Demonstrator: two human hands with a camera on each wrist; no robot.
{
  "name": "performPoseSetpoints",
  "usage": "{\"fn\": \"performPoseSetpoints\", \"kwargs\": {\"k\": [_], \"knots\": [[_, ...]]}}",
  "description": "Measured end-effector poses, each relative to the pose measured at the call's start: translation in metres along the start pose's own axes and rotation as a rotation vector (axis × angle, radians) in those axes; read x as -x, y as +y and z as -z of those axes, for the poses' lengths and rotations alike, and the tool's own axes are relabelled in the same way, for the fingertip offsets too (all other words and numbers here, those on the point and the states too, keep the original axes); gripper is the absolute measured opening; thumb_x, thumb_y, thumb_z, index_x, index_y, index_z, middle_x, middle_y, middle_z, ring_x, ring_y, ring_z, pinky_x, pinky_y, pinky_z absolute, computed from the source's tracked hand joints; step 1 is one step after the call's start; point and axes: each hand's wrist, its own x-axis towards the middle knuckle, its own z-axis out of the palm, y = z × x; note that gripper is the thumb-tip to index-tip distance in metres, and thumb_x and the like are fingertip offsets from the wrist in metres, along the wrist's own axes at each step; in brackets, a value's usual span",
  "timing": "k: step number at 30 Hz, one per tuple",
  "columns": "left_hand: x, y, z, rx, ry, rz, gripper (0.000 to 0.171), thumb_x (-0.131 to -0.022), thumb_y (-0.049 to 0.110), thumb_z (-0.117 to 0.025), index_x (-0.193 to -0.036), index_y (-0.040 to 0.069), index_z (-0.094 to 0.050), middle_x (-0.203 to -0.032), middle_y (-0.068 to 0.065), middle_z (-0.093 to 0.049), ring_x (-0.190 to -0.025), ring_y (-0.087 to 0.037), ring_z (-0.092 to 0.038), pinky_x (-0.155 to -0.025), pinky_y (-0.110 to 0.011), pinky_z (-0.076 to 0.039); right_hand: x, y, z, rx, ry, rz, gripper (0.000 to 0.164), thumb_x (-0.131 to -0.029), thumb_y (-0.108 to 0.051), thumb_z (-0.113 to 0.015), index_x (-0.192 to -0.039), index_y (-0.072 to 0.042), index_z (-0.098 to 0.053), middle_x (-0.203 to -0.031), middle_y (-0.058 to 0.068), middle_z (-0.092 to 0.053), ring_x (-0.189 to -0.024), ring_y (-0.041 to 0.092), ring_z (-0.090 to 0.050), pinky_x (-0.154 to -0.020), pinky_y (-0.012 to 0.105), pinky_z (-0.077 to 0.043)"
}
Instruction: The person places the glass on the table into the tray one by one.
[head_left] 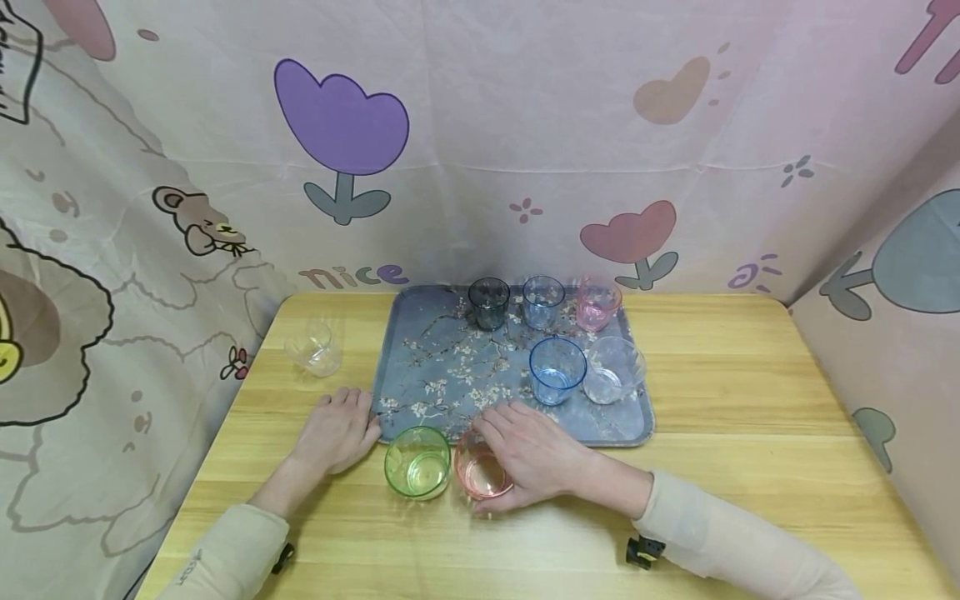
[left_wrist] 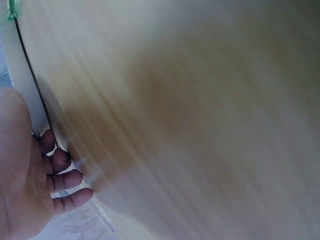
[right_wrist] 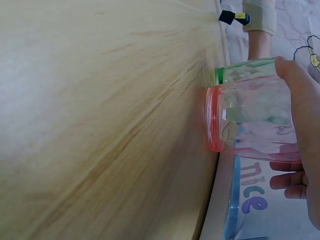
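Now our right hand (head_left: pixel 534 454) holds the orange-pink cup (head_left: pixel 480 477), hiding one side; our left hand (head_left: pixel 337 433) lies loose by the tray (head_left: pixel 414 321).

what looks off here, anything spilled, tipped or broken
Nothing stands out: no spill or break shows. The green glass and, in the right hand, the reddish glass stand upright before the tray. The clear glassware left of the tray is too faint to judge.

Reddish-pink cup (head_left: pixel 478 470), green cup (head_left: pixel 417 465)
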Motion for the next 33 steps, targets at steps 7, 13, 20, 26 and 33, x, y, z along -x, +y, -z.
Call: {"fn": "performPoseSetpoints", "kwargs": {"k": [7,13,20,26,33], "knots": [[0.0,-0.001,-0.003,0.001,0.008,0.005,0.03,-0.098,0.032,-0.058,-0.103,0.002,-0.056,-0.091,-0.016,-0.063,-0.089,-0.033,-0.06,-0.077,-0.048,-0.053,0.002,0.001,0.0,0.001,0.015,0.003,0.102,-0.076,-0.095,-0.056,-0.132,-0.009,-0.059,-0.12,0.001,-0.07,-0.11,0.016,-0.065,-0.099,0.032,-0.054],[0.0,-0.001,-0.004,0.0,0.003,0.009,0.03,-0.098,0.032,-0.058,-0.103,0.002,-0.057,-0.092,-0.017,-0.064,-0.09,-0.033,-0.061,-0.078,-0.048,-0.053,0.004,0.003,0.001,0.011,0.055,0.009,0.103,-0.076,-0.094,-0.057,-0.132,-0.008,-0.06,-0.121,0.004,-0.07,-0.11,0.018,-0.065,-0.098,0.032,-0.055],[0.0,-0.001,-0.004,0.003,0.004,0.011,0.031,-0.098,0.032,-0.058,-0.103,0.001,-0.057,-0.093,-0.017,-0.065,-0.089,-0.033,-0.06,-0.077,-0.048,-0.053,0.005,0.01,0.007,0.031,0.103,0.001,0.1,-0.079,-0.093,-0.055,-0.13,-0.007,-0.06,-0.115,0.004,-0.07,-0.104,0.016,-0.064,-0.093,0.029,-0.054],[-0.001,-0.001,-0.004,0.006,0.01,0.009,0.031,-0.098,0.031,-0.059,-0.103,0.001,-0.057,-0.091,-0.017,-0.064,-0.088,-0.033,-0.06,-0.076,-0.047,-0.052,0.005,0.014,0.012,0.047,0.104,-0.015,0.101,-0.079,-0.093,-0.054,-0.13,-0.006,-0.06,-0.111,0.004,-0.069,-0.101,0.016,-0.062,-0.091,0.028,-0.053],[0.0,-0.001,-0.003,0.002,0.007,0.006,0.034,-0.098,0.032,-0.058,-0.107,-0.001,-0.058,-0.093,-0.018,-0.066,-0.09,-0.034,-0.061,-0.077,-0.048,-0.053,0.003,0.021,0.019,0.064,0.155,-0.022,0.105,-0.077,-0.093,-0.056,-0.129,-0.002,-0.061,-0.108,0.005,-0.069,-0.095,0.017,-0.061,-0.083,0.028,-0.051]]}}
